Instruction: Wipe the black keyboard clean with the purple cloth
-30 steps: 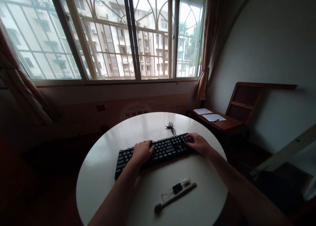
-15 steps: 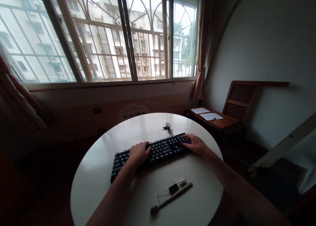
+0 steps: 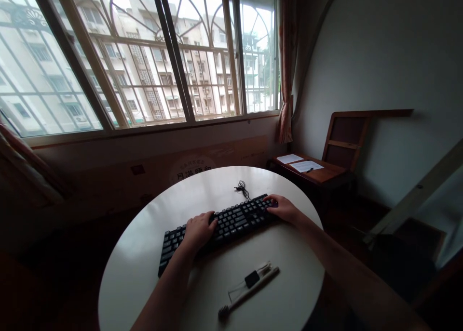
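A black keyboard (image 3: 235, 220) lies slantwise across the round white table (image 3: 144, 234). My left hand (image 3: 198, 231) rests over its left-centre part, thumb on the keys and fingers curled over the far edge. At the right end, my right hand (image 3: 284, 208) is closed on a small dark purple thing (image 3: 275, 203), pressed at the keys; its kind is mostly hidden by the fingers. Nearer me lie a pale toothbrush (image 3: 253, 290) with dark bristles and, alongside it, a wire keycap puller (image 3: 252, 279) with a black grip.
Beyond the keyboard lies its bundled black cable (image 3: 243, 190). A wooden chair (image 3: 325, 169) at the back right bears paper sheets (image 3: 306, 166) and a pen. A barred window (image 3: 144, 80) fills the far wall, with a tied curtain (image 3: 285, 95) beside it.
The camera view has turned slightly, so the scene sits a little further left. Both hands stay at about the same places on the keyboard.
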